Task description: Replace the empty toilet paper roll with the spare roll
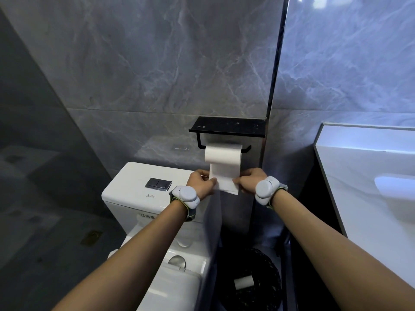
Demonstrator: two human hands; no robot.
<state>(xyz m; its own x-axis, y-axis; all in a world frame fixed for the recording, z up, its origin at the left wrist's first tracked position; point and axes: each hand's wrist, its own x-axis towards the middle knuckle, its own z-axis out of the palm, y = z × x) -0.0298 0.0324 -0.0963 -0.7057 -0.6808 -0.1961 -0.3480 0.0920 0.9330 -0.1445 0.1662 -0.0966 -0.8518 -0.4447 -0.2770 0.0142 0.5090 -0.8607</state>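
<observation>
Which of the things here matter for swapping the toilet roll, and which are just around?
Part of the job:
new roll on the black holder
its hanging sheet, pinched by left hand and right hand
empty tube in the bin

Just around:
toilet tank
flush buttons
wristbands

1. The holder (226,127) was matt black metal.
2. On the holder's bar, the roll (223,156) was soft white paper.
3. Left of the holder, the tank (125,187) was glossy white ceramic.
4. Behind the holder, the wall (157,63) was polished grey marbled tile.
</observation>
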